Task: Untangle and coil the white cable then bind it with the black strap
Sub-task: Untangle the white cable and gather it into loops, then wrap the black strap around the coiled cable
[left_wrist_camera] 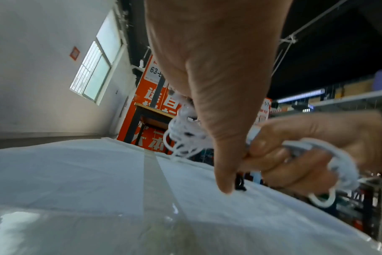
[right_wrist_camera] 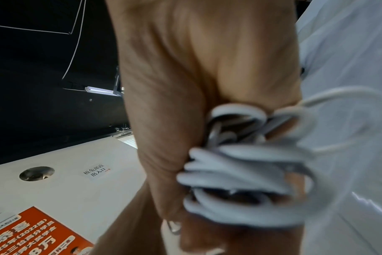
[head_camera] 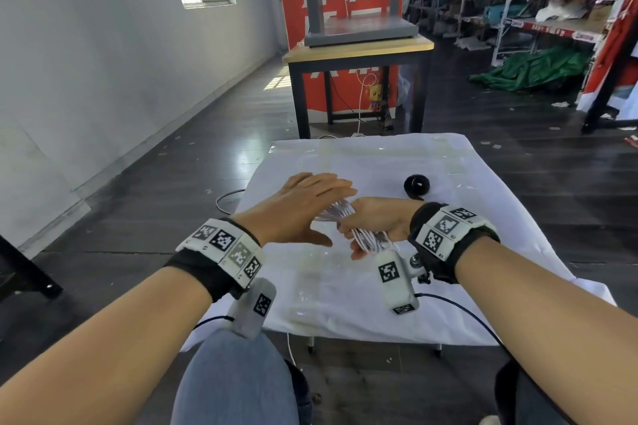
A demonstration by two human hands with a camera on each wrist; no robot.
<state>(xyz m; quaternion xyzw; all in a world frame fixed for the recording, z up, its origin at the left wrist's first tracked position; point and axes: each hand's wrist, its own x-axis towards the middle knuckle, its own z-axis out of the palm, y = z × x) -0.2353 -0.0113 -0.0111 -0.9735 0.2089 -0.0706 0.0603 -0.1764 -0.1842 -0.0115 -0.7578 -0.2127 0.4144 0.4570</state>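
Right hand (head_camera: pixel 374 222) fist grips bunched white cable (head_camera: pixel 340 210) above table (head_camera: pixel 448 162) — left hand (head_camera: pixel 310 198) flat, fingers straight, over bundle; black strap (head_camera: pixel 416 185) rolled, apart behind.

Strap (head_camera: pixel 416 186) lies on table (head_camera: pixel 448 162), behind the cable (head_camera: pixel 345 214).

A white cable (head_camera: pixel 348 224), gathered into a bundle of many loops, is held above the bench with loops fanning out at both ends. A black strap (head_camera: pixel 417 185), rolled up, lies on the bench just beyond it.
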